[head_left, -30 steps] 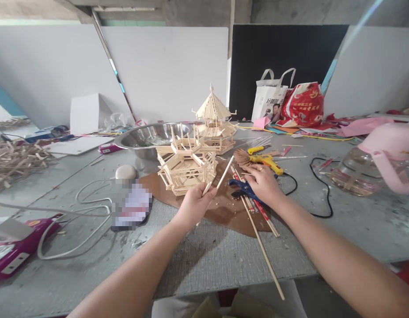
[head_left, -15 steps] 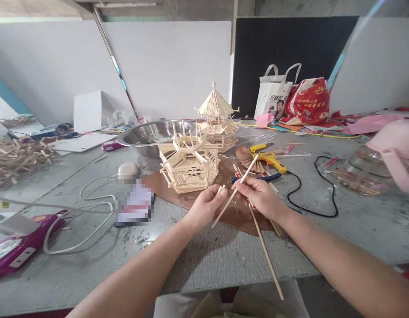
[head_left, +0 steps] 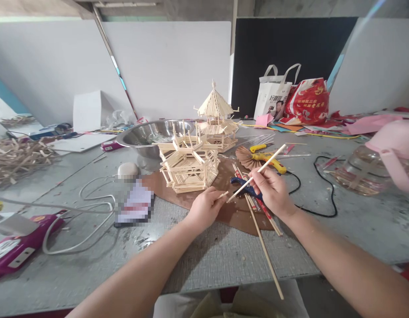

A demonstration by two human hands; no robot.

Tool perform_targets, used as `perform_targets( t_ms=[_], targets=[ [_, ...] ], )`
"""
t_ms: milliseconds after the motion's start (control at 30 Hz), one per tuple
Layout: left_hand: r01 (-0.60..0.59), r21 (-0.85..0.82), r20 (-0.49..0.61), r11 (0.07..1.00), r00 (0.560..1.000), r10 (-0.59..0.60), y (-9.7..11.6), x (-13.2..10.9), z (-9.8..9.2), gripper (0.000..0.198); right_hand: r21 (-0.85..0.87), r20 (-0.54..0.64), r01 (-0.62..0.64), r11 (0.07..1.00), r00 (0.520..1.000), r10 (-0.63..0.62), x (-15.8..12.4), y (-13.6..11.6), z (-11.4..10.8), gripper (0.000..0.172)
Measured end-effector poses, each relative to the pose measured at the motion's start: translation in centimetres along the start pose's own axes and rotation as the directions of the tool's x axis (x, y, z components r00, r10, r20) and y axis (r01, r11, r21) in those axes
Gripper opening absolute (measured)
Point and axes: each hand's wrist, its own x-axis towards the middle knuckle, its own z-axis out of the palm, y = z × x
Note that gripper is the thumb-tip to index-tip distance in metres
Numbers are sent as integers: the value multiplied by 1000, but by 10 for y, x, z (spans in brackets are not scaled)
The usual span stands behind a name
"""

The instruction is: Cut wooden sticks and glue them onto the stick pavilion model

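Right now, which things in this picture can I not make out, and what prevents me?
All in the head view:
- Stick in the left hand: the fingers hide most of it, so its length is unclear.
- Blue-handled tool: the right hand covers part.
- Pixelated object: blurred, so its markings are unreadable.
- Pink-lidded jug: cut off by the right edge.
- Purple power strip: cut off by the left edge.

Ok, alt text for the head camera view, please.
A right hand holds a slim pale wooden stick slanting toward a left hand pinching another, over a brown sheet on a grey table; beyond stand two pale wooden stick structures.
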Motion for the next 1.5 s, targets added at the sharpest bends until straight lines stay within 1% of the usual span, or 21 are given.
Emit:
perform_targets(
  t_ms=[67, 133, 200, 300, 367, 400, 500, 567, 633, 700, 733, 767, 800, 867, 933, 1000, 1167, 1333, 1400, 1500],
  targets=[
    [14, 172, 1, 985, 1000, -15, -2, -1, 0, 27, -38, 15, 16, 999, 1000, -16, 0, 2, 1, 20],
    [29, 271, 9, 962, 999, -33, -4, -2, 0, 28, -82, 37, 33, 996, 999, -30, -1, 3, 1, 20],
    [30, 303, 25, 953, 999, -39, -6, -2, 0, 28, -136, 66, 48, 990, 997, -40, -1, 3, 1, 20],
    [-4, 270, 10, 963, 1000, 1, -6, -1, -3, 28, -210, 102, 80, 974, 993, -60, -2, 2, 1, 19],
    [-14, 195, -37, 981, 999, 22, -3, -2, -6, 30, -241, 120, 114, 964, 989, -87, -2, 2, 1, 19],
    [1, 135, -68, 991, 998, 9, 0, -3, -7, 31, -255, 130, 129, 958, 987, -99, -2, 2, 0, 19],
    [55, -88, -138, 995, 988, -67, 7, -4, -14, 33, -290, 156, 157, 944, 981, -115, -2, 0, 0, 18],
    [84, -250, -159, 965, 979, -126, 10, -5, -18, 34, -306, 181, 166, 937, 977, -114, -2, -1, 1, 17],
    [108, -435, -120, 894, 977, -176, 12, -6, -19, 34, -314, 219, 182, 932, 969, -115, -2, -2, 2, 17],
    [131, -600, -37, 789, 981, -191, 12, -7, -19, 32, -312, 262, 190, 931, 959, -108, -2, -3, 4, 17],
    [144, -652, 5, 745, 983, -186, 11, -6, -18, 31, -303, 280, 188, 934, 955, -101, -2, -3, 5, 16],
    [158, -674, 42, 721, 983, -176, 11, -6, -16, 30, -291, 293, 184, 939, 951, -95, -2, -2, 5, 16],
    [170, -668, 73, 724, 984, -163, 10, -5, -15, 29, -279, 299, 178, 944, 950, -90, -2, -2, 6, 16],
    [171, -587, 104, 791, 985, -136, 9, -3, -12, 29, -262, 298, 164, 951, 951, -82, -3, -1, 6, 15],
    [139, -465, 90, 874, 990, -109, 6, -1, -9, 29, -253, 292, 147, 956, 954, -69, -3, -1, 6, 16],
    [99, -385, 64, 918, 995, -80, 4, 0, -7, 31, -250, 295, 128, 960, 954, -50, -4, -1, 6, 16],
    [46, -388, 63, 921, 998, -24, 2, 1, -3, 30, -243, 306, 118, 963, 951, -39, -4, -3, 7, 16],
    [128, -429, 123, 894, 989, -83, 5, -1, -1, 31, -187, 308, 79, 979, 951, -18, -4, -4, 12, 17],
    [125, -422, 131, 898, 988, -76, 5, -1, -1, 30, -175, 311, 74, 982, 950, -16, -5, -3, 13, 17],
    [93, -386, 151, 918, 988, -36, 3, -1, 2, 32, -157, 319, 62, 986, 948, -8, -5, -2, 14, 17]
  ],
)
